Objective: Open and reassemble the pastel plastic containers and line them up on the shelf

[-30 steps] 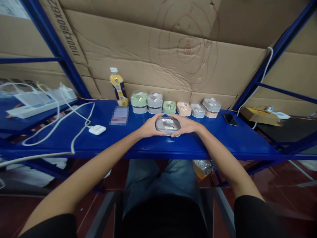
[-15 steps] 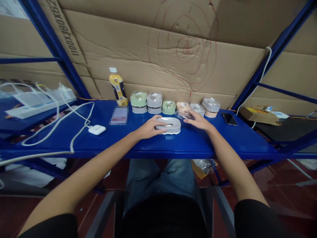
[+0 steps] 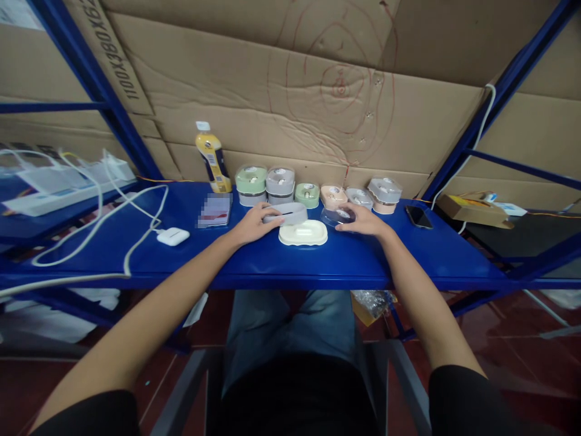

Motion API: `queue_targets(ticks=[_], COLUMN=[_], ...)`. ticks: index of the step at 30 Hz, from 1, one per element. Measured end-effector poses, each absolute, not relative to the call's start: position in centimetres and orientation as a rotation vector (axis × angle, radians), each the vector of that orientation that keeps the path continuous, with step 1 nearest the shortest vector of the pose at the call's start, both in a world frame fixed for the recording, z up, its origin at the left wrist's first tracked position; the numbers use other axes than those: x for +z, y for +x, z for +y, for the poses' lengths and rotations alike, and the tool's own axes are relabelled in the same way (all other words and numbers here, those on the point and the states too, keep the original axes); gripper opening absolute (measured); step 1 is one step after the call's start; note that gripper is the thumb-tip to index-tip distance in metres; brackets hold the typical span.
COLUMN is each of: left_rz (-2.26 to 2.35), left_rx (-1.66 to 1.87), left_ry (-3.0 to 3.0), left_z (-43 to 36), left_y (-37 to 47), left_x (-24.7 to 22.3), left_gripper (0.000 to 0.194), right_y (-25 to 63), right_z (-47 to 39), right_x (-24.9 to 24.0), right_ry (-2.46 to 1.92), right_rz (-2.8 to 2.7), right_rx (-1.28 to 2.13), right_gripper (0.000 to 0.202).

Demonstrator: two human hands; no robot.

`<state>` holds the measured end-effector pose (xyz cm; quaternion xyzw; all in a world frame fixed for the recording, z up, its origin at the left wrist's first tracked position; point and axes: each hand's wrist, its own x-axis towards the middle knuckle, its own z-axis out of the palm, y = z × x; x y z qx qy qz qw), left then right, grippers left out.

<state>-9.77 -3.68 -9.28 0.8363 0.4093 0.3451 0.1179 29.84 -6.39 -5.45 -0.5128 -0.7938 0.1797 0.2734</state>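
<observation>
My left hand (image 3: 253, 225) grips the left end of a grey oval box body (image 3: 296, 212), which is tilted and raised off its base. Just in front of it, a cream-white oval base (image 3: 313, 232) with a raised block in its middle lies on the blue table (image 3: 345, 260). My right hand (image 3: 365, 220) has its fingers closed on a clear plastic lid (image 3: 333, 217), held low to the right of the base. The far fingertips of both hands are partly hidden.
Along the back stand small lidded boxes in green (image 3: 252, 179), grey (image 3: 280, 180) and peach (image 3: 333, 196). A yellow bottle (image 3: 213, 158), a flat packet (image 3: 214, 211), a white charger case (image 3: 173, 236) with cables, and a phone (image 3: 418, 217) are also on the table.
My left hand has lifted the grey box body off the cream-white base and moved it left and back, uncovering the base. My right hand stays with the clear lid, nearly unmoved.
</observation>
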Motion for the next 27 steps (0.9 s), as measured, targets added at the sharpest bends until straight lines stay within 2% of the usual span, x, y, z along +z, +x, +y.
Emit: queue_targets(ticks=[4, 9, 13, 21, 27], left_rz=[1.018, 0.962, 0.924, 0.911, 0.903], left_rx=[1.096, 1.024, 1.028, 1.008, 0.981], left_ry=[2.469, 2.407, 2.382, 2.397, 2.466], left_z=[-5.5, -7.1, -6.9, -6.7, -6.7], left_y=[-8.0, -5.4, -5.0, -5.0, -4.9], left_x=[-8.8, -8.9, -9.2, -9.6, -9.8], left_gripper=[0.062, 0.095, 0.111, 0.125, 0.12], right_y=[28.9, 25.0, 21.6, 20.9, 20.5], right_z=[-6.9, -7.7, -7.2, -6.2, -6.5], right_x=[-5.0, -4.5, -4.8, -4.8, -4.6], right_ry=[-1.205, -0.958, -0.908, -0.923, -0.948], right_rz=[-2.053, -2.206, -2.358, -2.426, -2.477], right_rx=[0.422, 0.405, 0.341, 0.39, 0.423], right_gripper=[0.085, 0.083, 0.084, 0.083, 0.076])
